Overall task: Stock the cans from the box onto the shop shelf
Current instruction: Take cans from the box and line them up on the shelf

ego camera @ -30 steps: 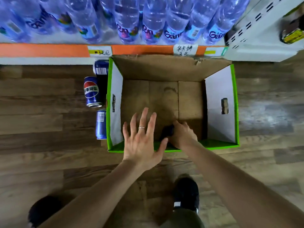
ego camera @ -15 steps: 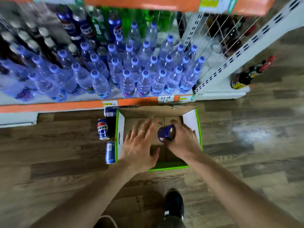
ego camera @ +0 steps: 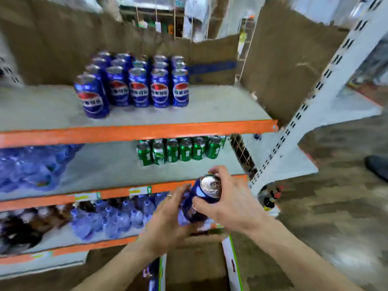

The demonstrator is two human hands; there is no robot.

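**Head cam: blue can up out of the box, top shelf next**

Head view, w/ motion blur. Right hand has fingers and thumb curled round the upper part of the blue can, silver lid and pull-tab facing the lens, can tilted. Left hand comes in from the other side, ring on one finger, fingers laid against the can's lower body. Whether they curl round it or only steady it, can't tell thru the blur. So the can sits between both hands, in the air above the box, in front of the lower shelves.

Box is at the bottom of frame, brown inside, white wall w/ green edge. Its floor is mostly hidden by the arms, so can't say what's left in it.

Step in hand, by my read: carry phase, can picked and heading for the shelf. Matching blue cans stand in neat rows on the top shelf, w/ bare shelf to the right of the block. Next move prob calls for lifting well up, turning the can upright, label forward, and setting it beside the rightmost row w/o knocking neighbours.

Labels: blue cans carry a red-white-blue globe logo, Pepsi-style, w/ Chinese characters too smeared to read. Green cans on the middle shelf, brand unreadable. Water bottles on the shelf below, yellow price tags on the orange rail, text illegible.
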